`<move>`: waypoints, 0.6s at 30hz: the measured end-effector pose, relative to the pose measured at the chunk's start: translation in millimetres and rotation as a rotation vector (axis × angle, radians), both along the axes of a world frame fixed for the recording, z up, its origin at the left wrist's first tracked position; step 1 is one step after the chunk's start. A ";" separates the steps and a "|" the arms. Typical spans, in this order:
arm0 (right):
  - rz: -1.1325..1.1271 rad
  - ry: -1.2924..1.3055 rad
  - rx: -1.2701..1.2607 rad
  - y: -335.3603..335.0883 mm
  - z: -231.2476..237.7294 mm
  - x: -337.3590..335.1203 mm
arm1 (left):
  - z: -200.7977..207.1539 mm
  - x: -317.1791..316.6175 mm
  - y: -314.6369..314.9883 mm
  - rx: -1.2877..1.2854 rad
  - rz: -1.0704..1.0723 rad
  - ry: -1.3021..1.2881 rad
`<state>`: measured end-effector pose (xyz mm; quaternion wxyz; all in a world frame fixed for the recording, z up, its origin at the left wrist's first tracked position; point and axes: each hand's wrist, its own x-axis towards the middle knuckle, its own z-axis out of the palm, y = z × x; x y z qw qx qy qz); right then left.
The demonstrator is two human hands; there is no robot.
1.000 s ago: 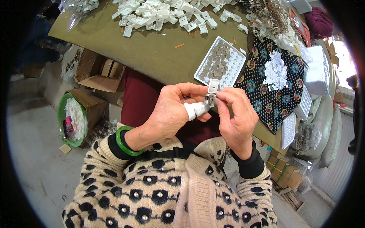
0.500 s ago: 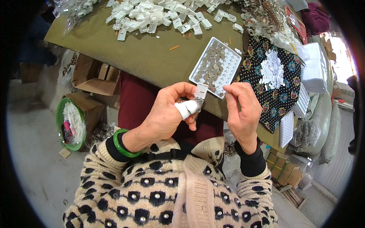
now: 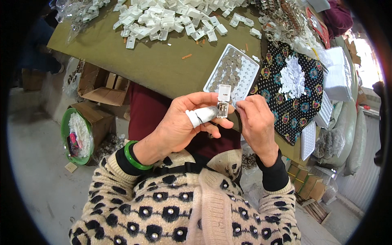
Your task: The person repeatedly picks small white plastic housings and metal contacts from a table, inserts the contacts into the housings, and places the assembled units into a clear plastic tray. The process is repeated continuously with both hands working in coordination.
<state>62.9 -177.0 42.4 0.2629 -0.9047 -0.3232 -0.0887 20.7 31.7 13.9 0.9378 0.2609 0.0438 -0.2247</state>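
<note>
A small white plastic case point(image 3: 223, 93) with its hinged lid raised and metal pieces inside is held between the thumb and fingers of my left hand point(image 3: 169, 124). One finger of that hand wears a white wrap point(image 3: 200, 116) with a dark tip. My right hand point(image 3: 259, 126) is beside the case, thumb and forefinger pinched together; whatever they grip is too small or hidden to make out. Just beyond both hands, a white moulded tray point(image 3: 252, 61) carries many round silvery discs point(image 3: 226, 70), mostly in its left part.
A heap of white plastic cases point(image 3: 163, 20) covers the table's point(image 3: 163, 61) far side. At right, white paper slips point(image 3: 292, 75) lie on a patterned black cloth point(image 3: 272, 87), near stacked white trays point(image 3: 337, 73). A green basket point(image 3: 87, 157) and cardboard box point(image 3: 108, 94) stand on the left floor.
My left hand has shifted slightly right and turned the case, so its metal-filled inside shows. My right hand has moved left and a little down, close to the case.
</note>
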 end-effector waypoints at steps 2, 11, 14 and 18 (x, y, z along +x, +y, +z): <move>-0.034 0.081 0.112 2.1 6.3 -3.2 | -2.6 0.5 -1.8 -0.035 0.007 0.002; -0.012 -0.090 0.370 27.0 8.2 -16.6 | -2.3 -4.1 -7.8 0.012 0.083 0.021; -0.016 -0.147 0.364 29.6 5.2 -19.4 | -0.4 -5.8 -8.2 -0.007 0.097 0.025; -0.005 -0.205 0.343 31.5 3.8 -22.2 | 1.6 -7.7 -7.7 -0.066 0.088 0.033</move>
